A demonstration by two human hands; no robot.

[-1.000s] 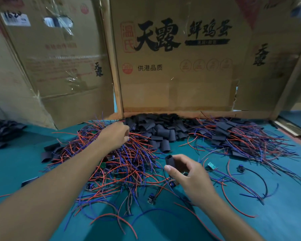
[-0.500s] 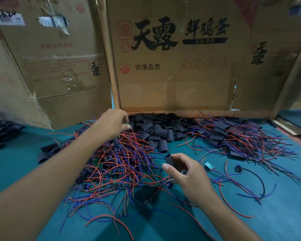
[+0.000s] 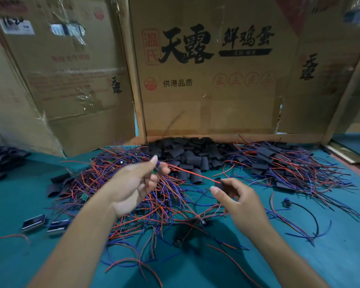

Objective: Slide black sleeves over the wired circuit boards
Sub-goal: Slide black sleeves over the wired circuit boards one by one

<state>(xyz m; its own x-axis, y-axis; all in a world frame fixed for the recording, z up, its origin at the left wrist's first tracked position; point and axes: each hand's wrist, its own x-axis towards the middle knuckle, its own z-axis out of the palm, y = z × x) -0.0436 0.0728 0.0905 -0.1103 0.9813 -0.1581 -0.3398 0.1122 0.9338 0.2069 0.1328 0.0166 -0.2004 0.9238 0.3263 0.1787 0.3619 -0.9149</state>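
My left hand [image 3: 133,183] is raised palm-up over a tangle of red and blue wired boards [image 3: 133,196] and pinches one small wired circuit board [image 3: 157,168] at the fingertips. Its red wire [image 3: 193,173] stretches right toward my right hand [image 3: 237,196]. That hand pinches a black sleeve [image 3: 220,183], and the wire's tip meets the sleeve's mouth. A heap of loose black sleeves [image 3: 191,154] lies behind both hands against the cardboard. At the right rests a pile of sleeved boards [image 3: 279,163] with wires.
Cardboard box walls [image 3: 206,90] close off the back of the teal table [image 3: 330,256]. More black sleeves [image 3: 0,161] lie at far left. Two small shiny parts [image 3: 44,223] sit by my left forearm. A black-wired part [image 3: 287,202] lies at right.
My left hand came out of the wire tangle, turned palm-up and lifted one wired board toward the right. My right hand kept its sleeve and now meets the wire's end.
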